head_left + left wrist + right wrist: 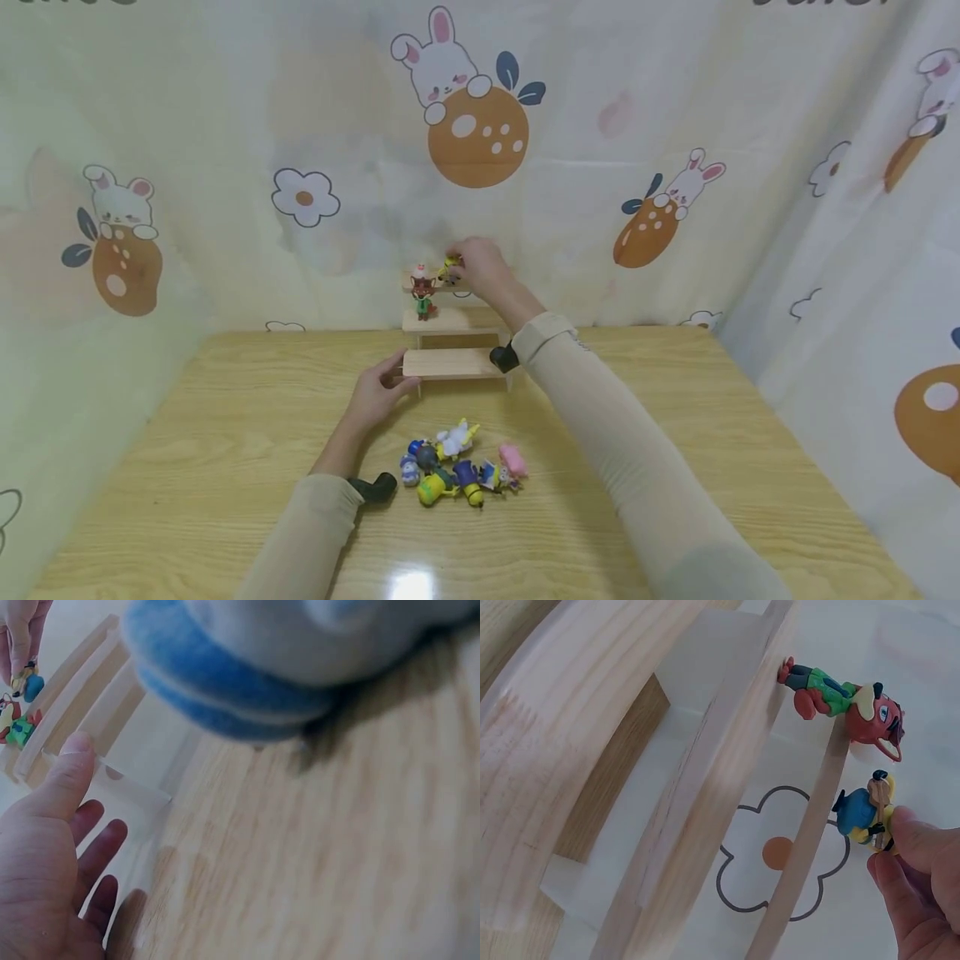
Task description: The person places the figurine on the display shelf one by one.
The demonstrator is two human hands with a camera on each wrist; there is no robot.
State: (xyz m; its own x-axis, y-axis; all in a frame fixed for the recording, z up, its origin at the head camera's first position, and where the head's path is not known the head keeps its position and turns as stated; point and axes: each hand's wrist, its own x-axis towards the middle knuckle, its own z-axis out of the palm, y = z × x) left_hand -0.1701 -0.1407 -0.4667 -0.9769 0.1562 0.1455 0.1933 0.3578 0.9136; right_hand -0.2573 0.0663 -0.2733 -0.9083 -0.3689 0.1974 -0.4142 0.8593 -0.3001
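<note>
**Left hand (pixel 378 392) loose, right hand (pixel 482 265) pinching**

Fingers extended, the left hand touches its thumb to the wooden stand's (pixel 453 362) lowest tier. A fox figurine (pixel 423 305) stands mid-tier. Rightward, the outstretched right hand grasps a yellow-and-blue figurine (pixel 855 813) at the top tier.

A small blue-and-yellow plastic figure (pixel 859 817) is carrying a brown, guitar-shaped piece (pixel 880 793). To its left, a red-brown plastic fox figure (pixel 877 720) is wearing a bright green top and dark blue trousers. The stepped, pale wooden shelf (pixel 453 362) is showing faint grain, while the yellow-tan wooden table (pixel 637 417) is displaying wavy streaks. Nearer, a mixed pile of small toys (pixel 466 472) is combining yellow, blue, white, green and pink. Far behind, the cream fabric backdrop (pixel 360 83) is repeating white rabbits, spotted orange-brown fruits, dark blue leaves and white, brown-centred flowers.
</note>
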